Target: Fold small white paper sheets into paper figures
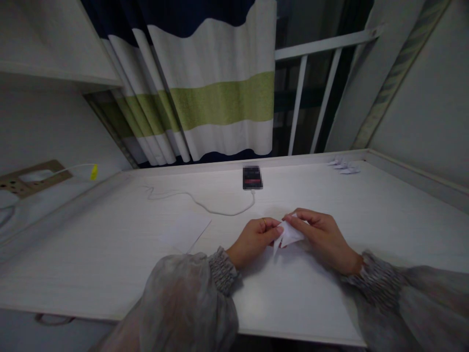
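Observation:
A small folded piece of white paper [289, 235] is held between both hands just above the white table [110, 264]. My left hand [254, 239], with a ring on one finger, pinches the paper's left side with closed fingers. On the paper's right side my right hand [322, 237] has its fingers curled round the folds. Both wrists come out of grey gathered sleeves.
A flat white sheet [185, 232] lies left of the hands. A dark phone [252, 177] with a white cable [205, 205] sits at the table's back edge. Small folded paper figures [344, 166] rest at the far right. A socket panel [29, 178] is on the left wall.

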`<state>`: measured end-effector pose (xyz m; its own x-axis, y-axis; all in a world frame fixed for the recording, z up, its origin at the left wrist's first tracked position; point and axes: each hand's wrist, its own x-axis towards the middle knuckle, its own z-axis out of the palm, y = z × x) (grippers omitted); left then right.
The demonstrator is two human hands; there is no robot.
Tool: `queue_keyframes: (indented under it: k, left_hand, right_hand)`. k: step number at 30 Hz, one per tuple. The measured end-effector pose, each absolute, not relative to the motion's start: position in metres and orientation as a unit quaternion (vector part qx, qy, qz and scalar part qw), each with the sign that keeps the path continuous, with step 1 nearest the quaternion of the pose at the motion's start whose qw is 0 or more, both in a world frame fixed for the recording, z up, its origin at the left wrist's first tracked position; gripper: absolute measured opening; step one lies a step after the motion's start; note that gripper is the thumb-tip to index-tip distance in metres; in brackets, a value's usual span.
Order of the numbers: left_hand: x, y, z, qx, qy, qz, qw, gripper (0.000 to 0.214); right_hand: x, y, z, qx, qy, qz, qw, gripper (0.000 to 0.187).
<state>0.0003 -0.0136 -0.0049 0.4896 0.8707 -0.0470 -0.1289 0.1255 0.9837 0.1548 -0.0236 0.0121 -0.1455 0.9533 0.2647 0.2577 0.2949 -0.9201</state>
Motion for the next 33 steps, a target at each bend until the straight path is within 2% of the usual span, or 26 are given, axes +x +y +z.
queue_keyframes:
  k: [4,10,21,33]
  left_hand:
    - [0.0009,-0.0134,-0.0048,0.532,0.331,0.384,0.678,0.033]
    - [-0.0004,-0.0129,-0.0038,0.508,0.312,0.369,0.713,0.043]
    - [-0.0023,-0.0137,-0.0035,0.510,0.302,0.349,0.726,0.049]
    - [-0.0036,-0.0142,-0.0018,0.514,0.319,0.349,0.716,0.044]
  right_hand:
    - [0.1566,-0.0227,0.0108,-0.469,-0.657,0.372,0.458,0.035]
    - [0.1577,-0.0210,0.0104,-0.483,-0.662,0.343,0.460,0.034]
    - [0.1583,-0.0197,0.0095,-0.494,-0.660,0.316,0.469,0.035]
    - [0.1572,-0.0194,0.0122,-0.468,-0.693,0.295,0.463,0.033]
